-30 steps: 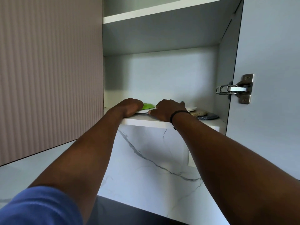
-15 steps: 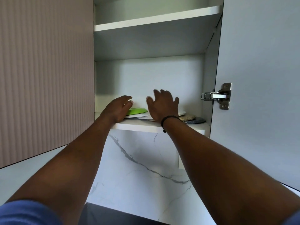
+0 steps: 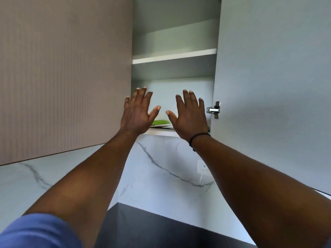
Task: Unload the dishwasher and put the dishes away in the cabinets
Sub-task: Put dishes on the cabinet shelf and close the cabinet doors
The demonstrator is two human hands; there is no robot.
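Plates [image 3: 161,123] stacked on bottom shelf [image 3: 162,132] of open cabinet, green one on top. Both hands empty: left hand [image 3: 137,116] and right hand [image 3: 189,118] just in front of shelf, fingers spread. This batch looks stowed; dishwasher out of view, remainder unknown.

I am looking into a home kitchen. An open wall cabinet [image 3: 173,83] with white shelves is my landmark: on its lowest shelf lie stacked plates [image 3: 161,123], the top one green. Below the cabinet runs a white marble-veined backsplash [image 3: 161,176] with a wall socket [image 3: 202,169] set in it, and under that a dark worktop [image 3: 143,228]. Left of the cabinet hangs a ribbed door [image 3: 62,74].
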